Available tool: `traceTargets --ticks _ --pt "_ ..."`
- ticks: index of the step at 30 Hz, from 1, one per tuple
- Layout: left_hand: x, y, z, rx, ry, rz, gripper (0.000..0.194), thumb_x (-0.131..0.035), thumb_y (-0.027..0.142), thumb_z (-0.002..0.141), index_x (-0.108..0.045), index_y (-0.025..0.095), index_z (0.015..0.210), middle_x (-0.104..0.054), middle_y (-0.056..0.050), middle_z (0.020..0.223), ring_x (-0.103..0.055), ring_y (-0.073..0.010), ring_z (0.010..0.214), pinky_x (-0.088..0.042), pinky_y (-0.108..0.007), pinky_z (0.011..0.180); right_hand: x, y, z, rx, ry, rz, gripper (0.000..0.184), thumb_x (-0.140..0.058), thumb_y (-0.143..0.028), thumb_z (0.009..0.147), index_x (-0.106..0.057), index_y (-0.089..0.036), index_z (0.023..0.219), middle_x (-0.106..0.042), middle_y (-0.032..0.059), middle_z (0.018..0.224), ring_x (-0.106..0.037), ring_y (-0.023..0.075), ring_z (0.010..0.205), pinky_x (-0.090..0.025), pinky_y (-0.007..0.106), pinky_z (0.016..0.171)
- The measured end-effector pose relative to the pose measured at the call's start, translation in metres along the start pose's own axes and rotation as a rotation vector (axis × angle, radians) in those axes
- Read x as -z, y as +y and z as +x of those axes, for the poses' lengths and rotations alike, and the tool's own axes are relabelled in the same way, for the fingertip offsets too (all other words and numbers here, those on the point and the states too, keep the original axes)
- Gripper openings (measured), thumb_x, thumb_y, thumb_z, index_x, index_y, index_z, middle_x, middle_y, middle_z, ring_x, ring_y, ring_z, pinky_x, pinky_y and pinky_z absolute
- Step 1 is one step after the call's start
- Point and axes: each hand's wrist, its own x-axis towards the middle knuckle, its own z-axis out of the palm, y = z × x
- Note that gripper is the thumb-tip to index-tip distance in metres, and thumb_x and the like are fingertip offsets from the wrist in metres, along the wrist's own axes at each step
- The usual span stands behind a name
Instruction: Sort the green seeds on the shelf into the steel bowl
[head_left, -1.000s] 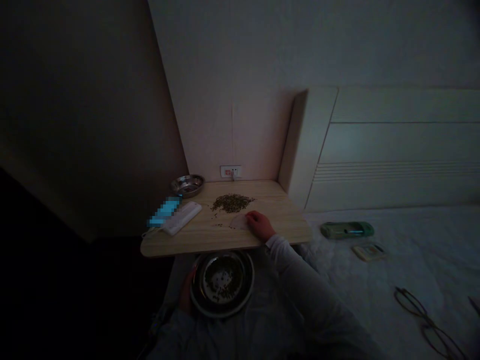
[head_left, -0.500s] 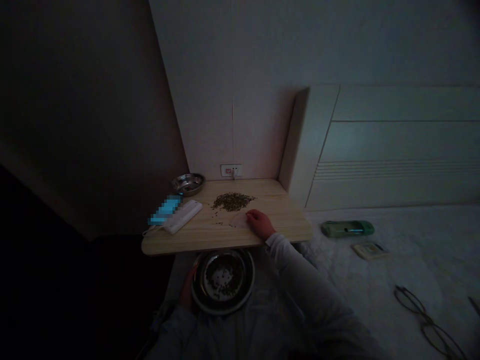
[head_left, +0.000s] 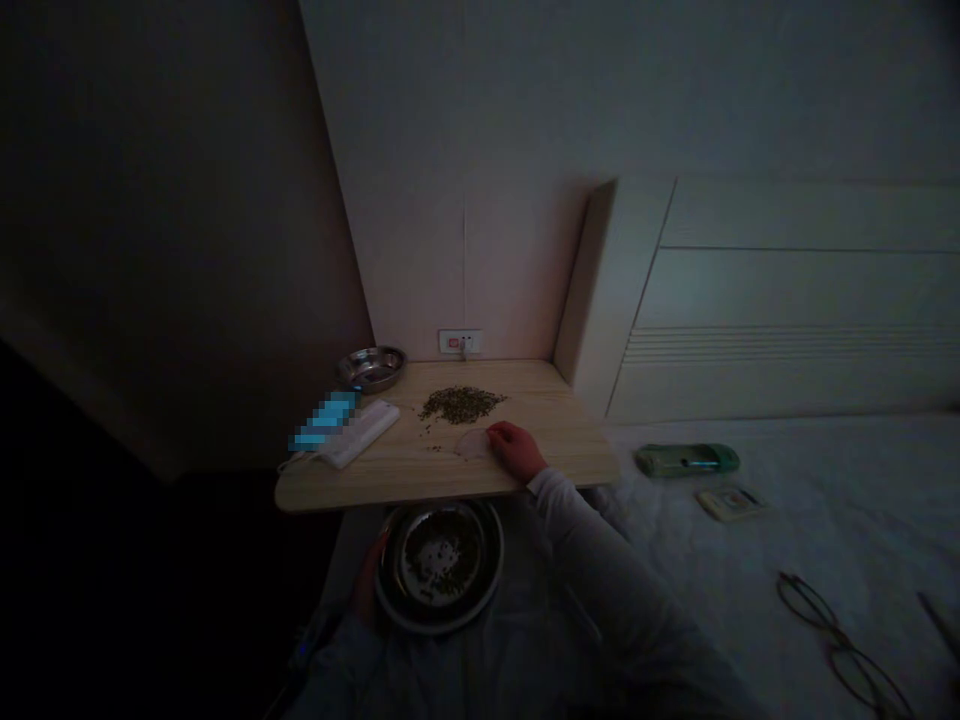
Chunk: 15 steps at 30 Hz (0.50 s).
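The room is dim. My left hand [head_left: 367, 592] grips the rim of a steel bowl [head_left: 439, 566] holding some small green beans, just below the front edge of a wooden bedside table [head_left: 390, 475]. My right hand [head_left: 514, 449] rests on the tabletop, fingers curled beside a small pale round thing [head_left: 471, 444] that I cannot make out. A pile of green beans [head_left: 459, 403] lies on the table just behind that hand, with a few loose ones nearer the front.
A smaller steel bowl [head_left: 372, 367] stands at the table's back left, with a white oblong object [head_left: 360, 433] and a lit phone screen [head_left: 324, 422] beside it. A wall socket [head_left: 459, 342] is behind. On the bed lie a green case [head_left: 686, 459], a small card [head_left: 731, 501] and glasses [head_left: 840, 640].
The view has shifted slightly. Both hands and the bowl stay about where they were.
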Motion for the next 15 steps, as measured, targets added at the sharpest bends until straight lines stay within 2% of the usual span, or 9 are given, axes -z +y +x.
traceTargets --ticks 6,11,15 --pt "0.0042 -0.0020 0.0040 -0.002 -0.035 0.023 0.017 -0.044 0.019 0.070 -0.061 0.018 0.067 -0.066 -0.002 0.062 -0.053 -0.0203 0.091 -0.037 -0.032 0.083 -0.0001 -0.0023 -0.0005 0.004 -0.001 -0.005 0.023 -0.039 -0.030 0.071 -0.056 -0.017 0.079 -0.059 0.0014 0.069 -0.051 0.0095 0.061 -0.039 0.021 0.060" --pt "0.0070 -0.0047 0.0062 0.007 -0.024 -0.009 0.017 -0.044 0.019 0.070 -0.061 0.014 0.069 -0.066 -0.004 0.067 -0.054 -0.0204 0.090 -0.038 -0.032 0.082 0.0009 -0.0041 -0.0013 -0.004 0.000 -0.026 0.022 -0.040 -0.030 0.070 -0.057 -0.018 0.077 -0.059 0.0014 0.070 -0.052 0.0104 0.064 -0.038 0.022 0.062" --pt "0.0043 -0.0053 0.0061 0.039 -0.116 -0.067 0.020 -0.043 0.019 0.070 -0.061 0.012 0.076 -0.066 -0.006 0.077 -0.054 -0.0202 0.089 -0.039 -0.033 0.081 0.0001 -0.0040 -0.0011 -0.011 -0.021 0.001 0.023 -0.039 -0.030 0.071 -0.056 -0.017 0.078 -0.059 0.0013 0.069 -0.051 0.0102 0.063 -0.039 0.023 0.062"
